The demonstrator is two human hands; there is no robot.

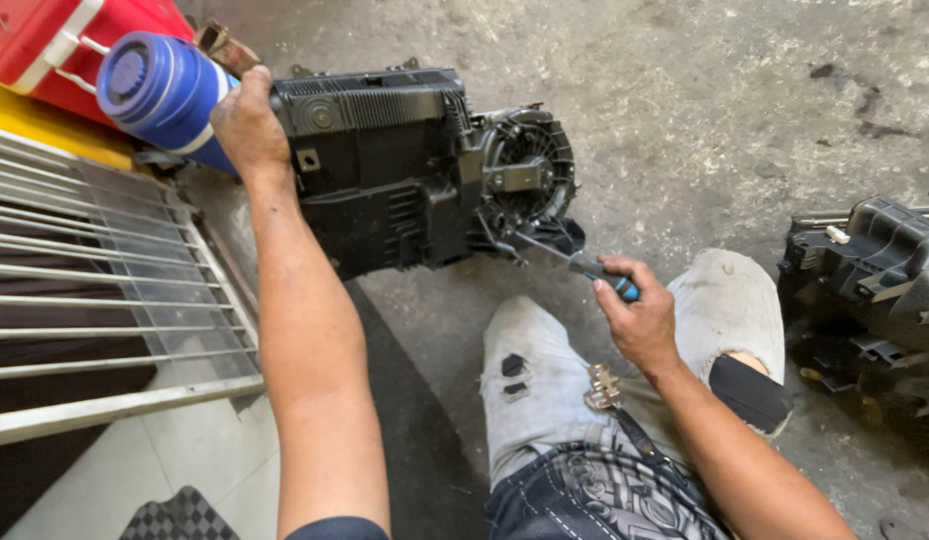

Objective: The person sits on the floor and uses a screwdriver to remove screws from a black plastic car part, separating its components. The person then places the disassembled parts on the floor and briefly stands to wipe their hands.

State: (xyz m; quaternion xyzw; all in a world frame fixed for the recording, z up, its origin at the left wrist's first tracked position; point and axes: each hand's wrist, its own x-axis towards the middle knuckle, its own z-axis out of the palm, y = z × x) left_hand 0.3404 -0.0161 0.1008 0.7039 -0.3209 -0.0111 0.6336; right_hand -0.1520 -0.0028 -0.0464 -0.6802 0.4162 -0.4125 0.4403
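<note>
A black plastic blower housing point(385, 170) with a round fan cage point(530, 165) on its right end stands on the concrete floor in front of me. My left hand point(250, 125) grips its upper left corner. My right hand point(635, 310) is shut on a screwdriver point(585, 265) with a blue and black handle. The screwdriver's shaft points up and left, and its tip reaches the lower edge of the fan cage. My knees in light torn jeans point(545, 380) are below the housing.
A blue cylindrical flask point(160, 90) and a red cooler point(55, 40) lie at the top left, behind my left hand. A white metal grille point(105, 280) lies on the left. Another black plastic housing part point(875, 290) sits at the right.
</note>
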